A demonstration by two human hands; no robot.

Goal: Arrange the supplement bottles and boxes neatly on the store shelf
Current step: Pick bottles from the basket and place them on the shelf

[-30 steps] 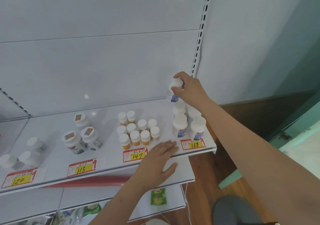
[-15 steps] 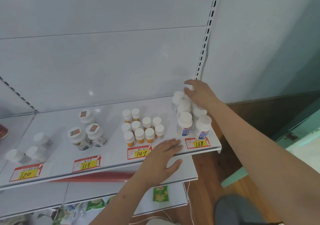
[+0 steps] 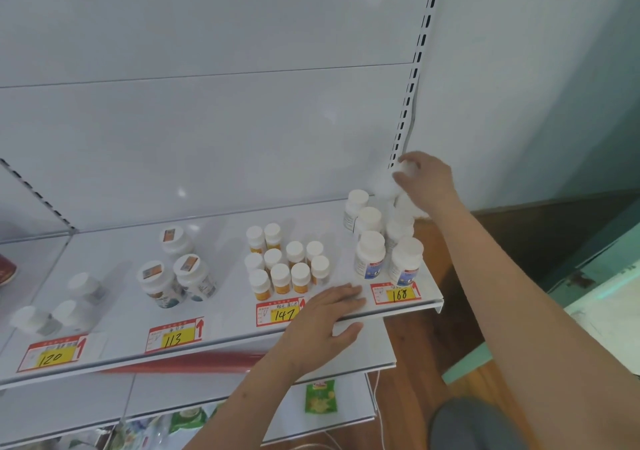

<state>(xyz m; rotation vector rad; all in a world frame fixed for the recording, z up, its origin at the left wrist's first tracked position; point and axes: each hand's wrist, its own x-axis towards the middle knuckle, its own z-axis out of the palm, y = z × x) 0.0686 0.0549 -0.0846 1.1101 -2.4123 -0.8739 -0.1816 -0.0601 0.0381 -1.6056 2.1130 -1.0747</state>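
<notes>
The white store shelf (image 3: 114,262) carries groups of white-capped supplement bottles. At its right end stand two rows of white bottles with blue labels (image 3: 370,252), above a price tag marked 168 (image 3: 396,293). My right hand (image 3: 427,186) reaches to the back of that group and grips a blurred white bottle (image 3: 388,188) just above the rear bottles. Small orange bottles (image 3: 280,273) cluster in the middle. My left hand (image 3: 322,318) rests flat on the shelf's front edge, fingers straight, between the tags 147 and 168.
Wider bottles with labelled lids (image 3: 188,273) stand above tag 113, and pale bottles (image 3: 69,307) above tag 120. A slotted upright (image 3: 412,79) bounds the shelf on the right. Below lie a red strip (image 3: 180,363) and a green packet (image 3: 320,397).
My right hand came down with a white bottle to the back of the right-hand group, then shifted right and gripped a bottle at the rear. My left hand stayed on the shelf edge.
</notes>
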